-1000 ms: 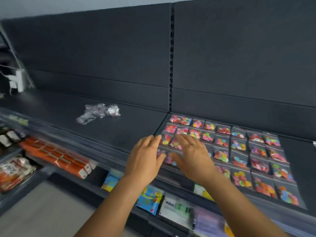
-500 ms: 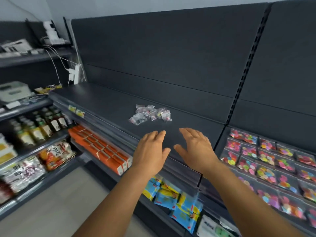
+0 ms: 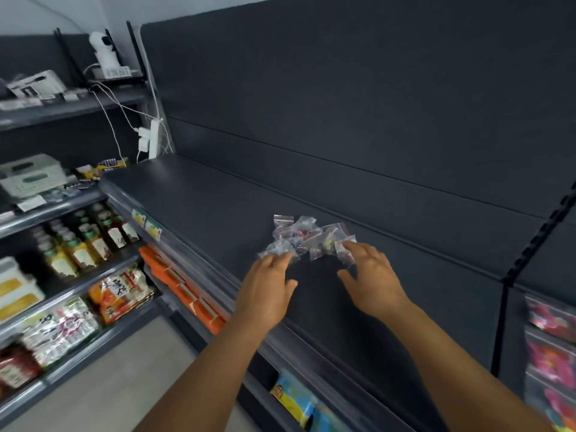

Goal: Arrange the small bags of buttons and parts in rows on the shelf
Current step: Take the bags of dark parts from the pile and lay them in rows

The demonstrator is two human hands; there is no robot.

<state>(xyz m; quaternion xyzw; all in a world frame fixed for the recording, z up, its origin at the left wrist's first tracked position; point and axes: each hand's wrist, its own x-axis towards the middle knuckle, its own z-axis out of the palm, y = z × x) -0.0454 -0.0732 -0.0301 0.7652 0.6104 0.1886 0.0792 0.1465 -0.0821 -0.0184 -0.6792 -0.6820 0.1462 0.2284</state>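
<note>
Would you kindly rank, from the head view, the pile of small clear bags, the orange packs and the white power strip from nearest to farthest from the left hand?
1. Pile of small clear bags: on the shelf, at the left hand's fingers.
2. Orange packs: one shelf lower, left of the hand.
3. White power strip: far back left, against the upright.

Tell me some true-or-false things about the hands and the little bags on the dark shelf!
1. The little clear bags lie in a messy pile. True.
2. Both hands reach toward the pile. True: the left hand and the right hand sit at its near edge.
3. The pile sits on the floor. False: it lies on the dark shelf.
4. The left hand holds an orange box. False: its fingers are spread at the pile; the orange boxes are on the shelf below.
5. Bottles stand on a shelf to the left. True.
</note>
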